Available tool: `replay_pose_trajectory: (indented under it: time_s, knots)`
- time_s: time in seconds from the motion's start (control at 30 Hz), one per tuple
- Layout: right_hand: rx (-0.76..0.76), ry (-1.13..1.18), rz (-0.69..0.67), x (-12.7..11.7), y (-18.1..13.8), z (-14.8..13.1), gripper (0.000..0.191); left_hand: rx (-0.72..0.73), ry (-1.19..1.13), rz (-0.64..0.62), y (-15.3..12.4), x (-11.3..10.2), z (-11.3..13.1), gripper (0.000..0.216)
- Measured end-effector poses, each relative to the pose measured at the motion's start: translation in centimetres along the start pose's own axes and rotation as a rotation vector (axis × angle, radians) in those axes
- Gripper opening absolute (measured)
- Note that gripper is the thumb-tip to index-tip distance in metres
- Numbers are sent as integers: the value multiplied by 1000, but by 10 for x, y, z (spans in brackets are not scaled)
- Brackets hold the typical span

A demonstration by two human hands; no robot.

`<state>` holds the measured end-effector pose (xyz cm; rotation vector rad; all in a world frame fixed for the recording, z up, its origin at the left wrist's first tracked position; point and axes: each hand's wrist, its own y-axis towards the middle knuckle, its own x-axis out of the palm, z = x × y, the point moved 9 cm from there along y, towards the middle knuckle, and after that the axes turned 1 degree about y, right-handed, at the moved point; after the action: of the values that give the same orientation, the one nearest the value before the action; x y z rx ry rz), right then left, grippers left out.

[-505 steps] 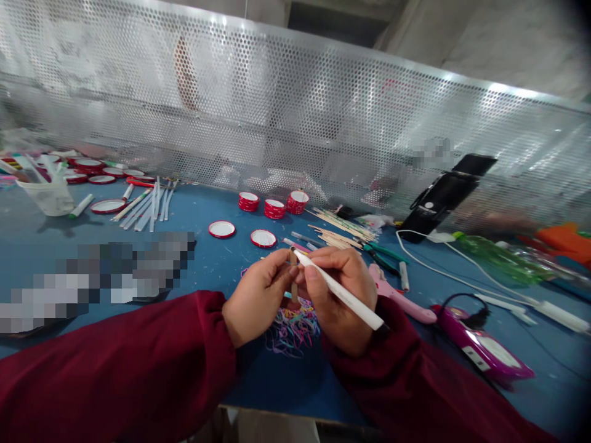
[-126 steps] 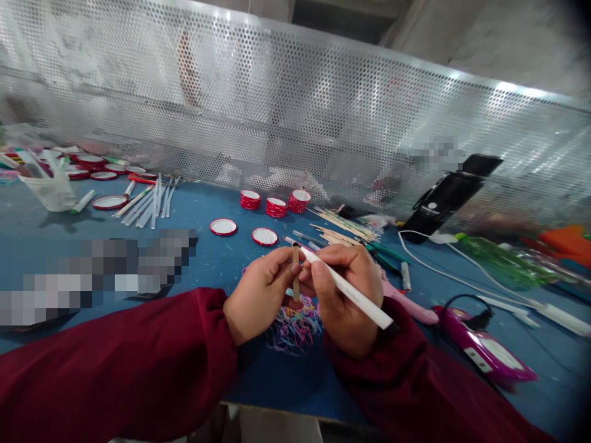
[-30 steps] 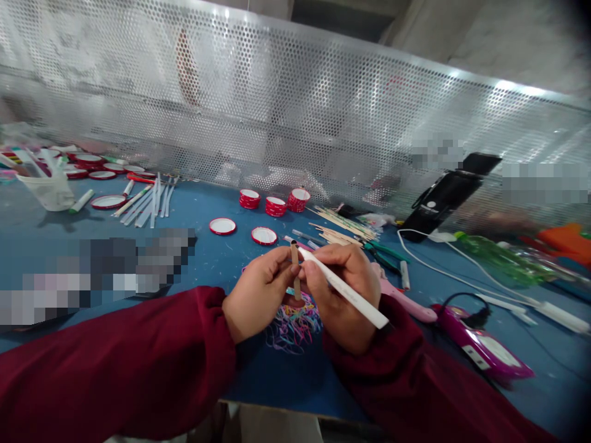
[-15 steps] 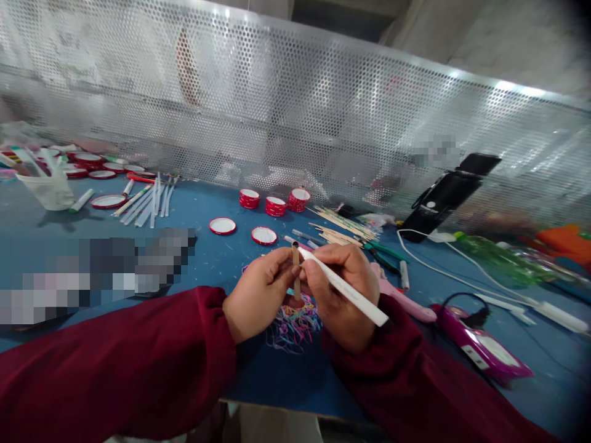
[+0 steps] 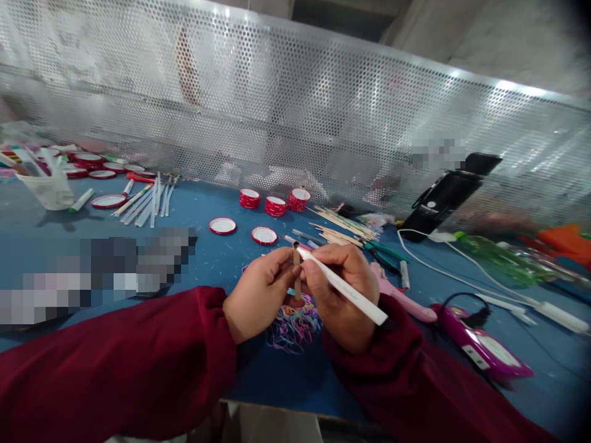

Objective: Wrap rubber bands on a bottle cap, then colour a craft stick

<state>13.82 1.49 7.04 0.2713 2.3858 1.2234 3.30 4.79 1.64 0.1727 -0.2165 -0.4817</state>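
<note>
Between its thumb and fingers, my left hand (image 5: 258,292) pinches a narrow flat wooden stick (image 5: 298,290), held nearly upright. A dark spot shows at the stick's top end. My right hand (image 5: 348,295) is closed around a white marker pen (image 5: 348,291) in a writing grip, its tip at the top of the stick. Below both hands lies a tangle of thin colourful threads (image 5: 293,329) in purple, blue, pink and yellow. My fingers hide part of the stick.
Beyond my hands sit red-rimmed white lids (image 5: 222,226) and stacks of them (image 5: 276,206). Thin wooden sticks (image 5: 344,234), green-handled pliers (image 5: 385,255), a pink tool (image 5: 406,298) and a purple device (image 5: 482,344) lie to the right. A white cup (image 5: 48,191) stands left.
The marker pen's back end has shifted very slightly. Both hands otherwise keep the same place and hold.
</note>
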Motion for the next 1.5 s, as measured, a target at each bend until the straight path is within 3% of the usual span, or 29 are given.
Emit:
replay_pose_trajectory:
  time_s: [1.5]
  knots:
    - [36,-36,48,-2,0,1,9,-18,-44,10,0,1,3,16]
